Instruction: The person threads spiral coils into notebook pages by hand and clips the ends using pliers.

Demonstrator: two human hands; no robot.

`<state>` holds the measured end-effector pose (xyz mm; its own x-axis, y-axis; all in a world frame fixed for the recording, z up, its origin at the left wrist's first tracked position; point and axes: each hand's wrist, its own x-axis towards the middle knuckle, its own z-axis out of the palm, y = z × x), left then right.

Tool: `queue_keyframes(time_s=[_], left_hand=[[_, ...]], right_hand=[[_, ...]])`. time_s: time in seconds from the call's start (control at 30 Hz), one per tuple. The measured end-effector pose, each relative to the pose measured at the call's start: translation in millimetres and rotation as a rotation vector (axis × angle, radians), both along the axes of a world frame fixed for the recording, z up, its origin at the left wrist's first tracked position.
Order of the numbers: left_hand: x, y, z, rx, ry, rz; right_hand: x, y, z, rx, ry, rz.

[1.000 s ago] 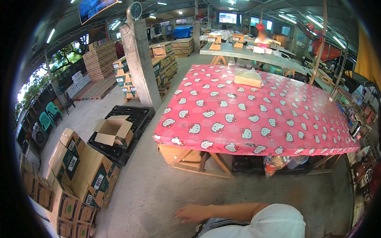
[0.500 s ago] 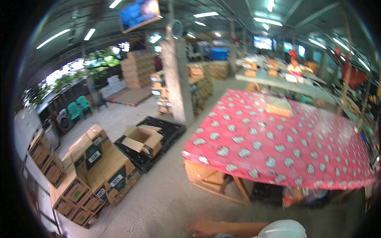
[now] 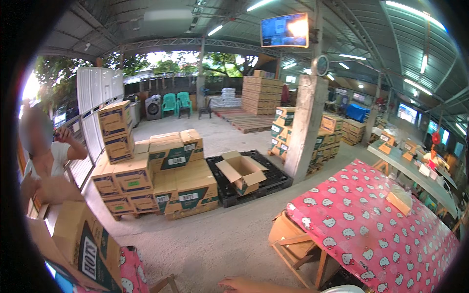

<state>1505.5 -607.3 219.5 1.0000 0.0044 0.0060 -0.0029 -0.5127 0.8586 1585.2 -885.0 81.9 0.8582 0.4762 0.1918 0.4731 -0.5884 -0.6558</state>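
Cardboard, in the form of an open brown carton with its flaps spread (image 3: 243,171), sits on a black plastic pallet (image 3: 254,181) on the concrete floor (image 3: 220,239), well ahead of the one arm of the wearer that shows. That arm enters along the lower edge as a bare forearm with a white sleeve, and its hand (image 3: 233,283) lies low over the floor, empty as far as can be seen, fingers loosely stretched; which of the two hands it is cannot be told, and no second hand of the wearer is in the picture. To the right of the hand stands a wooden trestle table under a red patterned cloth (image 3: 371,229), with a small flat brown box (image 3: 399,200) lying on it. Left of the pallet a stack of sealed brown cartons with green panels (image 3: 161,176) rises in several tiers. At the lower left a large tilted carton with a dark green side (image 3: 80,246) is close to the camera, and behind it another person in a white top (image 3: 49,156) stands with an arm raised. A grey concrete pillar (image 3: 305,127) stands just behind the pallet, and a screen (image 3: 285,30) hangs under the roof above it.
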Motion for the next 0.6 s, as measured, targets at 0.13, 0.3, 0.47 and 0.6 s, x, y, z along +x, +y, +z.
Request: queue_keyframes(time_s=[0.13,0.3,0.47,0.6], left_hand=[[-27.7,92.8,3.3,0.113,-0.255,0.179],[-53.2,206.5,42.5,-0.179,-0.475,0.451],[-93.9,313.1,108.0,0.143,-0.882,0.668],[-51.6,364.8,171.8,0.334,-1.133,0.505]], right_hand=[[-5.1,96.5,35.7,-0.164,0.122,0.278],[-33.2,189.0,48.1,-0.068,0.124,0.289],[-57.7,294.0,103.6,0.112,0.291,0.384],[-32.2,347.5,165.1,0.244,0.045,0.512]])
